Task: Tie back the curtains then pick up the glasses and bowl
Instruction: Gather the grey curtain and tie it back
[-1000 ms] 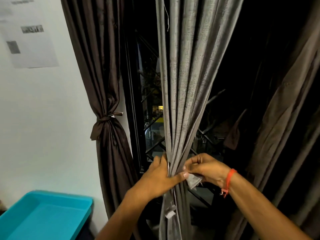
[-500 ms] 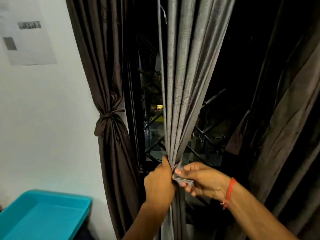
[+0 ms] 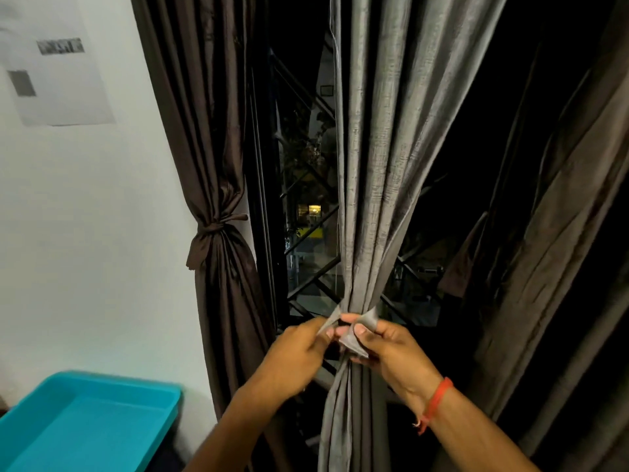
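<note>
Fingers (image 3: 360, 330) of both hands: pinching tie ends (image 3: 369, 316) around grey curtain (image 3: 374, 199). Advice: cross ends, pull snug evenly

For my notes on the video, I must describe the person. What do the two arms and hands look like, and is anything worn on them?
Both forearms are bare, with no sleeves in view. The right hand has a thin red thread bracelet at the wrist, with a short loose end hanging down. The left hand shows no ring, watch or band. No gloves. The fingernails look short and unpainted.
</note>
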